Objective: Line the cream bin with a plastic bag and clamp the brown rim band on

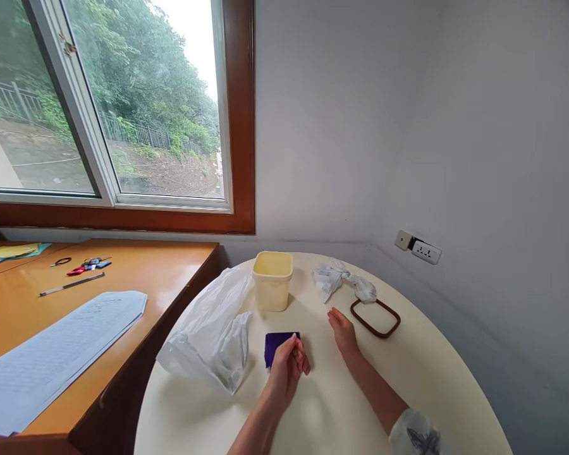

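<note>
My left hand (288, 368) is over the near edge of a folded dark purple cloth (275, 344), partly covering it. Its fingers are curled in toward the palm, and nothing shows in them. To the right, my right hand (344, 332) is held with its fingers stretched out and holds nothing. It is nearest to a brown rounded-rectangular ring (384, 334), which lies just to its right. A pale yellow bin (272, 294) stands upright behind the cloth. On the left spreads a crumpled translucent plastic bag (213, 341).
A knotted white plastic bag (332, 278) lies at the back right of the round cream table (408, 379), touching the ring. To the left, a wooden desk (171, 265) bears papers (66, 347), a pen (71, 285) and keys (92, 264). A wall socket (427, 252) is beyond the table.
</note>
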`<state>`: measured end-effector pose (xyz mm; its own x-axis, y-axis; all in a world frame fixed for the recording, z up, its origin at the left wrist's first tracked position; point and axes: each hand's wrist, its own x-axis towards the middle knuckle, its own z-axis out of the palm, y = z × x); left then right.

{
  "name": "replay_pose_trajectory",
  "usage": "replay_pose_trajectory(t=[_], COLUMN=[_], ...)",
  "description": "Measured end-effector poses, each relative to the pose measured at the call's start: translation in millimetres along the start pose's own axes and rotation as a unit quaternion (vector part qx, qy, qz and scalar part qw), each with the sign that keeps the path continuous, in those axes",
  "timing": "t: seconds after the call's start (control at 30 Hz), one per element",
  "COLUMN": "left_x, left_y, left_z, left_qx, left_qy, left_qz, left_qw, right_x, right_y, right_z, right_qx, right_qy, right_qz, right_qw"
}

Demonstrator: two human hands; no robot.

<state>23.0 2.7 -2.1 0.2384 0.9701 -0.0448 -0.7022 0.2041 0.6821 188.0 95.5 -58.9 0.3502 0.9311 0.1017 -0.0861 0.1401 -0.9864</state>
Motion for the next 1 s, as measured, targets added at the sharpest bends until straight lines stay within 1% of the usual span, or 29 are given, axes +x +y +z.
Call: replay_pose_trajectory(t=[0.13,0.3,0.4,0.5,0.63,0.7,0.77,0.8,0.87,1.0], left_x=[0,0,1,2,4,6,7,7,6,6], left_y=[0,0,3,8,17,22,27,30,36,47], left_z=[-1,-2,-2,-3,-7,-10,-13,-13,-14,-13], left_qx=[0.027,0.048,0.064,0.081,0.110,0.132,0.162,0.180,0.221,0.304], left_qy=[0.001,0.007,0.008,0.014,0.041,0.064,0.092,0.106,0.136,0.192], left_qz=[0.012,0.019,0.028,0.050,0.096,0.125,0.154,0.169,0.199,0.260], left_qw=[1.000,0.999,0.998,0.995,0.988,0.981,0.970,0.963,0.945,0.896], right_x=[-18,-26,-30,-42,-71,-86,-98,-103,-108,-108], right_y=[5,1,-6,-17,-32,-37,-41,-43,-45,-47], right_z=[-1,-3,-1,5,22,30,35,37,39,39], right_qx=[-0.048,-0.107,-0.139,-0.166,-0.188,-0.226,-0.280,-0.306,-0.344,-0.392], right_qy=[-0.024,-0.050,-0.071,-0.117,-0.210,-0.273,-0.330,-0.348,-0.357,-0.326], right_qz=[-0.022,-0.062,-0.104,-0.159,-0.212,-0.247,-0.280,-0.290,-0.293,-0.293], right_qw=[0.998,0.991,0.982,0.966,0.936,0.902,0.857,0.838,0.818,0.809])
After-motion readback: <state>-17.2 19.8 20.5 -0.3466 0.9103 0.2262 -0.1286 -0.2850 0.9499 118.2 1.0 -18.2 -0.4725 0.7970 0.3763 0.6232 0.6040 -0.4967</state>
